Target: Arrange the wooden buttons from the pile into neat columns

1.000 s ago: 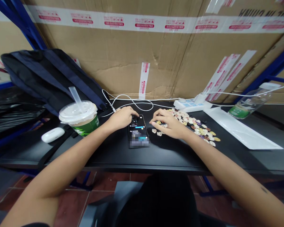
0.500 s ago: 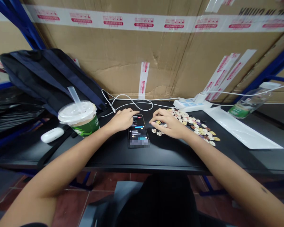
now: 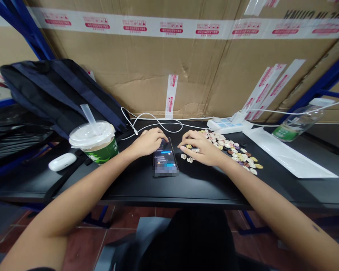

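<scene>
A phone point(image 3: 166, 160) lies face up on the black table with its screen lit, showing coloured bars like a chat. My left hand point(image 3: 148, 142) rests at its upper left, holding nothing, with a finger over the top of the screen. Just right of the phone, my right hand point(image 3: 200, 148) hovers over or rests on the table, fingers apart and slightly bent. Beneath and beyond it spreads a pile of small button-like pieces point(image 3: 220, 141) in cream, yellow, brown and purple. A few pale ones point(image 3: 189, 160) lie near its fingertips. My right palm is hidden.
On the left stand a lidded drink cup point(image 3: 93, 137) with a straw, a white earbud case point(image 3: 62, 162) and a dark backpack point(image 3: 62, 90). A white power strip point(image 3: 228, 125), a white tray point(image 3: 293, 156) and a plastic bottle point(image 3: 295, 124) are at right. Cardboard point(image 3: 147, 60) walls the back.
My left index finger has come down from beyond the phone's top edge onto its upper screen, which looks dimmer at the top. My right hand has barely moved.
</scene>
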### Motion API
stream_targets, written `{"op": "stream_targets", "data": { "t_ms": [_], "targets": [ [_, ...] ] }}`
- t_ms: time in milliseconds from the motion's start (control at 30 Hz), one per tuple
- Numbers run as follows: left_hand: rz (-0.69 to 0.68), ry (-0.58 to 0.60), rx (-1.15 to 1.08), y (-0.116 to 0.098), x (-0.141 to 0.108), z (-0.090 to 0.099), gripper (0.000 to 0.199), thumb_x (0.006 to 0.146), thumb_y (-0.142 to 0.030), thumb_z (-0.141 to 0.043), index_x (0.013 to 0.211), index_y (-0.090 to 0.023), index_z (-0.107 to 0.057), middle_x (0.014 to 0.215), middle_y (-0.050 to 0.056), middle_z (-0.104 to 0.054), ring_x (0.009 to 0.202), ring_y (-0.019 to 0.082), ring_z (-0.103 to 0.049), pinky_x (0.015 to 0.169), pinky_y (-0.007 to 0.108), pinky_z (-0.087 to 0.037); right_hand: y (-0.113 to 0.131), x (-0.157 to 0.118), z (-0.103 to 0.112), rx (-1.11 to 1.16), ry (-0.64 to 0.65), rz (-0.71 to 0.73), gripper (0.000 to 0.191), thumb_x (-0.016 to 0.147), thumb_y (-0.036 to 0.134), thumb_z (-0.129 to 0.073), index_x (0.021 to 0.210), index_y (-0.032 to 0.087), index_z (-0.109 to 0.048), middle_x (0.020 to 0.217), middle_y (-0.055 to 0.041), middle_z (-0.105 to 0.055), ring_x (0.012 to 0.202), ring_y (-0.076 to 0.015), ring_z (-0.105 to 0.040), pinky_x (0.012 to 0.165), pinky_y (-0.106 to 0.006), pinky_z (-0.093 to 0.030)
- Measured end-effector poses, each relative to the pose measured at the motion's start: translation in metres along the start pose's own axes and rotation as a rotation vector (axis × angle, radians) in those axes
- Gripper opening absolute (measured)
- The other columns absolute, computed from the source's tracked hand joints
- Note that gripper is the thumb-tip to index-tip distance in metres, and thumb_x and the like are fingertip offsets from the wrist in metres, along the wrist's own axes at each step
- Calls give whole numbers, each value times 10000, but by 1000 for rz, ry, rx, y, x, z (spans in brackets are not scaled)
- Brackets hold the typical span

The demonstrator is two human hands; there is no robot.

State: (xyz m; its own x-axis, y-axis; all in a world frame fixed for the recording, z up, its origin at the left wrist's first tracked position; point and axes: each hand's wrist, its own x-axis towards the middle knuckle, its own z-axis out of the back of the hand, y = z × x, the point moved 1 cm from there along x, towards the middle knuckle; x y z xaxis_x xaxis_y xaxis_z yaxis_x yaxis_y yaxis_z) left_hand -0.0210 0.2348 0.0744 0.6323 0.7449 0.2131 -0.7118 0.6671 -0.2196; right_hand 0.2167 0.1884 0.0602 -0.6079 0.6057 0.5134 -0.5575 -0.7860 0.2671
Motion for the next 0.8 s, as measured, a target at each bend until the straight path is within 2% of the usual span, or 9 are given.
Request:
{"op": "stream_targets", "data": {
  "t_ms": [67,233,433,700,800],
  "targets": [
    [-14,-41,-9,-2,0,2,430,885,-131,-349,1026,-234,-742,1159,43,-657,1136,200,-594,1045,379,-422,1,0,0,1,-3,-1,207,979,320,-534,1020,234,-718,1029,-77,-601,951,-233,-557,894,-425,-446],
    [49,-100,46,-4,-2,4,395,898,-138,-355,1073,-212,-702,1178,59,-658,1157,226,-590,1036,426,-423,9,0,4,90,17,27,197,975,309,-553,1036,250,-731,1037,-74,-582,972,-225,-548,923,-426,-447],
    [83,-92,107,-5,-3,4,377,911,-152,-353,1075,-197,-689,1177,74,-657,1150,242,-596,1026,452,-430,15,-1,3,199,83,70,200,949,238,-584,1004,269,-774,1090,-72,-551,966,-202,-531,905,-396,-470],
    [85,-77,140,0,-2,0,359,935,-194,-355,1078,-202,-685,1169,74,-662,1151,243,-594,1008,437,-449,17,-2,-5,129,145,81,206,957,298,-590,1050,310,-773,1133,-65,-572,961,-208,-522,914,-426,-453],
    [91,-74,144,1,-2,-1,363,935,-199,-352,1082,-190,-684,1176,84,-660,1148,247,-596,1010,438,-455,16,-1,-4,139,112,71,212,959,274,-579,1048,299,-770,1121,-67,-579,973,-209,-536,913,-419,-454]
  ]
}}
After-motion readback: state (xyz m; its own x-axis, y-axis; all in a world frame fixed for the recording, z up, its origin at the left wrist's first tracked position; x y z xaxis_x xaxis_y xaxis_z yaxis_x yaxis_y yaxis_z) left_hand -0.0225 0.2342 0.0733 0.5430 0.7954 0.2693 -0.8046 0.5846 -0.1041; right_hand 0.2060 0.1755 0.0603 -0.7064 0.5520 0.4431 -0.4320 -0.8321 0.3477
